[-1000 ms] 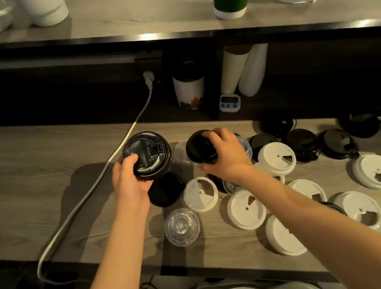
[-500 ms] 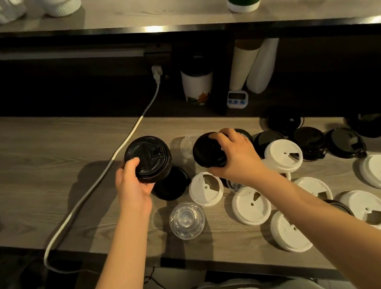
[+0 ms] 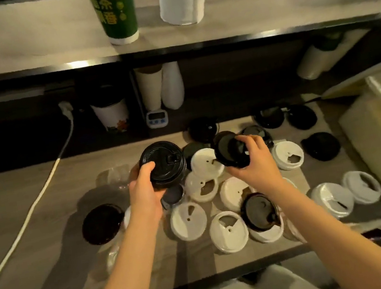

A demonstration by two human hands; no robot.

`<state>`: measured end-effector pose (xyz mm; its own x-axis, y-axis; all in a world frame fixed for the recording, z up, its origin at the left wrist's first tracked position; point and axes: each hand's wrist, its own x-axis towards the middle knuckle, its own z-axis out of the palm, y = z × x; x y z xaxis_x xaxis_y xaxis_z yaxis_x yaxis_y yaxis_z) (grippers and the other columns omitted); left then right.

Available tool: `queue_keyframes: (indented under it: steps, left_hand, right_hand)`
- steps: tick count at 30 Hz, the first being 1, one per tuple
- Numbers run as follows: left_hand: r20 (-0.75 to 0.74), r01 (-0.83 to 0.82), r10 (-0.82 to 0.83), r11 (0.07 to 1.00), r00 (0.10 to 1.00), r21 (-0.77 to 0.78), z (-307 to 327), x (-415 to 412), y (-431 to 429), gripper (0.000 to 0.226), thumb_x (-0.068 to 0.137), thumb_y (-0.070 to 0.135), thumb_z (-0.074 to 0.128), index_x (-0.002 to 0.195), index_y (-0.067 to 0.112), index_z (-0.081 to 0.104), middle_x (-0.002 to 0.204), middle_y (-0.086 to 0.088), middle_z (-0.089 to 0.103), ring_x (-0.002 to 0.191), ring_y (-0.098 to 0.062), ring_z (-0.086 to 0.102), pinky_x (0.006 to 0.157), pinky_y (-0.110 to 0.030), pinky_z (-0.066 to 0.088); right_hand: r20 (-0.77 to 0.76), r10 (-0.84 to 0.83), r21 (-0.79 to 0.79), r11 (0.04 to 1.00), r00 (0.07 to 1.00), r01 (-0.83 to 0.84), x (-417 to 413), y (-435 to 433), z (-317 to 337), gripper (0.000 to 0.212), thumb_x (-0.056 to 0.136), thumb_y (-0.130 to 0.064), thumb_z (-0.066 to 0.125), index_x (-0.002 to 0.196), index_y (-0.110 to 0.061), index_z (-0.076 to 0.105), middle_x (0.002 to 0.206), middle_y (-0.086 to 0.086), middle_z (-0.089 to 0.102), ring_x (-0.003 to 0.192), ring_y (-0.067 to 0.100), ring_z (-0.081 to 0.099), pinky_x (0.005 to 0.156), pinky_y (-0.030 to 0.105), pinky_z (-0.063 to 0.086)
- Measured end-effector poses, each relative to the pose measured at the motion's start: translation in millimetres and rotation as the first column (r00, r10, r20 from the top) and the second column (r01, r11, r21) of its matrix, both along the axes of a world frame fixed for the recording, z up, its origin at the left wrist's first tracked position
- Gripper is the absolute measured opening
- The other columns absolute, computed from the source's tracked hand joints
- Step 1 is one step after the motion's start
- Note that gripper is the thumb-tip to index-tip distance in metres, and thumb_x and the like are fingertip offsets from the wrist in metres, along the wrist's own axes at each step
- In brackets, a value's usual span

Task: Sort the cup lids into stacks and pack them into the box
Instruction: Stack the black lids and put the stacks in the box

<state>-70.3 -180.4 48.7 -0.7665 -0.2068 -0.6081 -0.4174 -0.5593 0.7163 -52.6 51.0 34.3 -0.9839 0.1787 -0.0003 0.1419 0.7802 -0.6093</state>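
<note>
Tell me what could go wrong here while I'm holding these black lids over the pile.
The right grip pinches a tilted black lid by its edge; it might slip onto the white lids below. The black stack in the left grip is held from one side and could topple. The clear lids are faint, easy to miss.

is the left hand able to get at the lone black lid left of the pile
Likely not yet: the left hand grips a stack of black lids. The lone black lid lies uncovered on the counter beside that forearm, so the way itself looks free.
</note>
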Motion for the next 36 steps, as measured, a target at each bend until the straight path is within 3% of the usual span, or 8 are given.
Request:
queue_keyframes:
  steps: [7,10,14,18,23,28,33,36]
  left_hand:
    - [-0.012,0.143,-0.143,0.990,0.990,0.010,0,-1,96,0.040,0.090,0.013,0.053,0.130,0.011,0.050,0.118,-0.011,0.060,0.098,-0.019,0.060,0.065,-0.031,0.048]
    - [-0.023,0.156,-0.156,0.988,0.987,-0.003,3,2,134,0.033,0.090,0.013,0.052,0.123,0.013,0.052,0.113,-0.009,0.062,0.095,-0.019,0.061,0.062,-0.032,0.051]
    - [0.002,0.130,-0.130,0.991,0.992,-0.039,7,5,187,0.023,0.090,0.009,0.052,0.113,0.012,0.055,0.108,-0.012,0.062,0.101,-0.028,0.060,0.081,-0.045,0.051]
    - [-0.006,0.103,-0.104,0.994,0.995,-0.036,12,6,241,0.035,0.090,0.009,0.052,0.125,0.012,0.050,0.112,-0.010,0.060,0.092,-0.019,0.060,0.064,-0.034,0.048]
    - [-0.011,0.086,-0.087,0.995,0.996,-0.046,16,11,293,0.033,0.090,0.010,0.052,0.122,0.015,0.049,0.111,-0.008,0.060,0.095,-0.019,0.060,0.064,-0.034,0.048]
    - [-0.045,0.135,-0.139,0.987,0.989,-0.085,35,14,325,0.024,0.091,0.011,0.051,0.114,0.017,0.052,0.103,-0.003,0.061,0.093,-0.017,0.060,0.068,-0.033,0.048]
    - [-0.182,0.190,-0.198,0.980,0.963,-0.059,66,7,349,0.015,0.093,0.011,0.046,0.091,0.022,0.057,0.094,0.001,0.064,0.086,-0.013,0.063,0.069,-0.031,0.048]
    - [-0.267,0.234,-0.232,0.972,0.935,-0.025,81,2,358,0.017,0.091,0.011,0.046,0.087,0.022,0.059,0.085,0.002,0.067,0.072,-0.009,0.068,0.059,-0.027,0.053]
  right_hand:
    - [-0.008,-0.146,-0.009,0.989,0.989,0.146,27,102,-9,0.073,0.072,-0.033,0.079,0.132,-0.014,0.043,0.131,0.006,0.041,0.118,0.023,0.046,0.094,0.031,0.043]
    - [0.022,-0.175,0.002,0.985,0.984,0.175,31,142,-15,0.074,0.072,-0.036,0.079,0.133,-0.016,0.041,0.134,0.004,0.040,0.120,0.022,0.046,0.096,0.033,0.043]
    - [0.076,-0.175,-0.014,0.984,0.982,0.177,31,203,-20,0.075,0.072,-0.039,0.078,0.133,-0.020,0.039,0.137,0.003,0.037,0.125,0.023,0.042,0.101,0.037,0.043]
    - [0.108,-0.177,-0.068,0.980,0.978,0.185,27,253,-30,0.073,0.072,-0.033,0.079,0.133,-0.021,0.039,0.137,0.003,0.036,0.125,0.024,0.043,0.101,0.036,0.043]
    - [0.142,-0.154,-0.054,0.985,0.978,0.163,12,289,-43,0.076,0.070,-0.033,0.080,0.134,-0.023,0.039,0.140,0.001,0.035,0.129,0.022,0.040,0.106,0.033,0.038]
    - [0.063,-0.093,-0.194,0.976,0.994,0.103,13,295,-27,0.074,0.070,-0.033,0.079,0.132,-0.023,0.039,0.137,0.000,0.034,0.126,0.021,0.041,0.103,0.032,0.040]
    - [-0.096,-0.068,-0.225,0.973,0.993,0.045,24,292,11,0.073,0.074,-0.036,0.077,0.135,-0.022,0.039,0.137,-0.005,0.034,0.124,0.010,0.038,0.097,0.016,0.031]
    - [-0.200,-0.116,-0.213,0.974,0.973,0.072,33,293,40,0.072,0.073,-0.035,0.078,0.134,-0.022,0.042,0.136,-0.006,0.038,0.120,0.001,0.035,0.097,0.007,0.026]
